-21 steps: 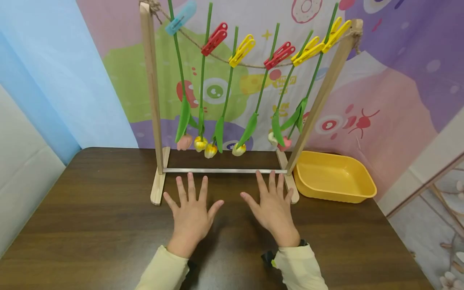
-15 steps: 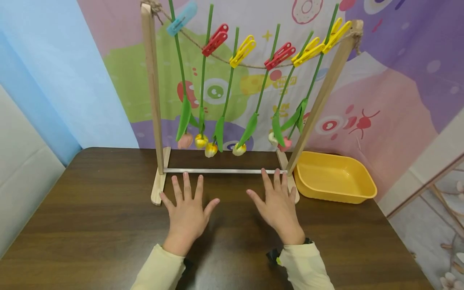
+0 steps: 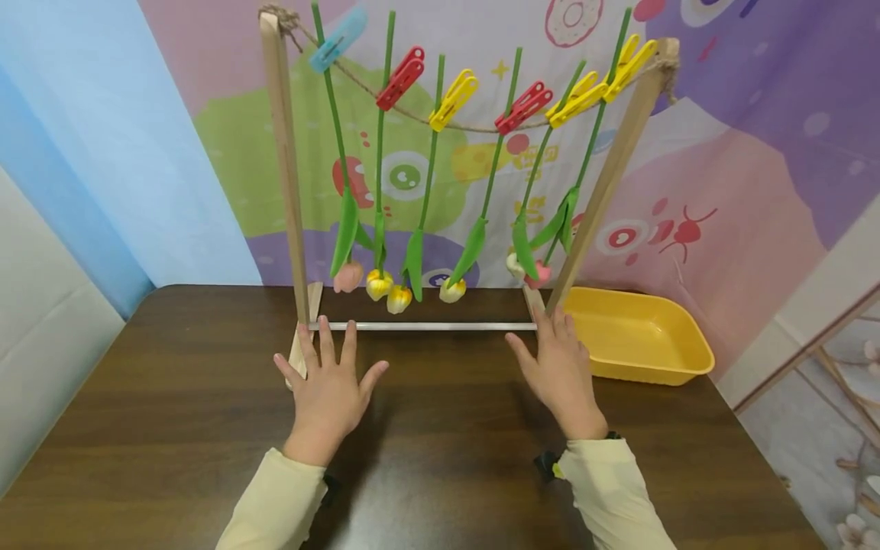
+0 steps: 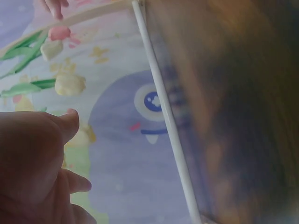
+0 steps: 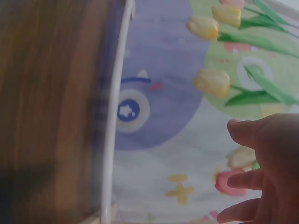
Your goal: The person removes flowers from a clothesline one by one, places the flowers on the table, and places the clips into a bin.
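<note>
My left hand [image 3: 326,405] has its fingers spread, the fingertips overlapping the left end of the rack's white rod [image 3: 440,327]. On the right, my right hand [image 3: 565,374] is spread too, nearest the foot of the rack's right wooden post [image 3: 610,172]. Neither hand holds anything; whether fingertips touch the rack cannot be told. Between the posts sags a twine line [image 3: 474,128]. Several artificial tulips hang from it head down, such as a pink tulip [image 3: 348,276] and a yellow tulip [image 3: 379,284]. Blue, red and yellow clothespins, such as the blue clothespin [image 3: 337,44], clip their stems.
A yellow plastic basin [image 3: 639,370] stands on the brown wooden table [image 3: 440,458], right of the rack and close to my right hand. Behind the rack hangs a cartoon-printed cloth [image 3: 749,168]. The left wooden post [image 3: 283,145] rises beyond my left hand.
Both hands have moved apart and slightly forward, the left toward the rack's left foot, the right toward its right post. The tulips still hang from the line.
</note>
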